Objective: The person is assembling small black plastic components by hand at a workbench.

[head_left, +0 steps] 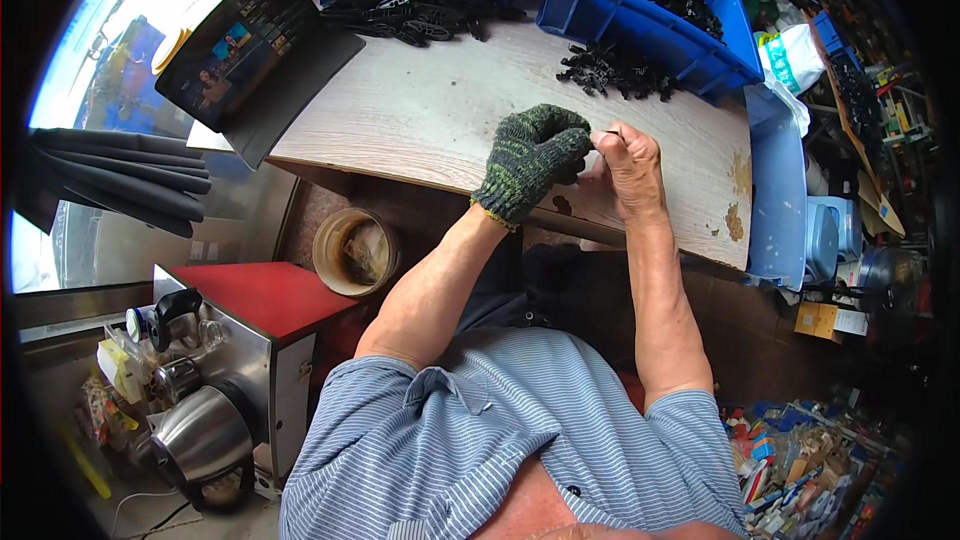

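Centre frame, over the worktop [420, 120]: gloved left hand [530, 158] fingers curled shut, contents hidden. Bare right hand [628, 168] fingers pinch a thin dark pin [611, 133].

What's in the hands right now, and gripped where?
The bare right hand pinches a small thin dark piece at its fingertips, against the gloved left hand. What the piece is, and which part is gripped, cannot be told.
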`<state>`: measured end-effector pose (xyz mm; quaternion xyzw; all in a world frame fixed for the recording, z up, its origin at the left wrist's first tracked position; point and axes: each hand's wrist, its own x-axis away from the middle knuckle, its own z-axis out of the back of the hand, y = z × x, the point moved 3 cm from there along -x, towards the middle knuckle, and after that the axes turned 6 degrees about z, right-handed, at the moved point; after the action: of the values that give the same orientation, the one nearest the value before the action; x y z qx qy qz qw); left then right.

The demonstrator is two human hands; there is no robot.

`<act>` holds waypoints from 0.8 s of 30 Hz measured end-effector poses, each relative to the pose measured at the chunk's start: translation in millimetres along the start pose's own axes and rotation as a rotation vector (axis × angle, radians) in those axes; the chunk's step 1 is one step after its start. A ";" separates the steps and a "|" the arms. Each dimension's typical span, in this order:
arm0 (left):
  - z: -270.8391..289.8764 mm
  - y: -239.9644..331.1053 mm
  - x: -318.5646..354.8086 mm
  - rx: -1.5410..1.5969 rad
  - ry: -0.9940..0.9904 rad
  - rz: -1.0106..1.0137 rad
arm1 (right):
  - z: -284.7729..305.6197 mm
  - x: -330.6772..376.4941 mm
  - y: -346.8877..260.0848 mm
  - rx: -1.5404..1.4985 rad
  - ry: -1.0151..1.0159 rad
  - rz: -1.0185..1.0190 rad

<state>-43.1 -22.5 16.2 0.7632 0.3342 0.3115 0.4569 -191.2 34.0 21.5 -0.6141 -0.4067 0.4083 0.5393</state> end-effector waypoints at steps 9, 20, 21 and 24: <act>43.3 34.5 -7.7 -0.895 0.384 -0.754 | 13.6 10.0 -2.0 -0.088 0.010 0.043; 146.8 90.6 -61.0 -1.714 0.468 -0.881 | 22.6 7.0 2.3 -0.308 0.143 0.062; 139.1 87.5 -57.5 -1.730 0.459 -0.919 | 25.6 7.0 2.6 -0.321 0.171 0.040; 120.2 77.0 -49.2 -1.727 0.437 -0.898 | 41.2 3.6 1.0 -0.309 0.246 0.004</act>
<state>39.5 -148.0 30.9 -0.1019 0.3273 0.3797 0.8593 -228.7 50.9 16.8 -0.7355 -0.3946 0.2639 0.4833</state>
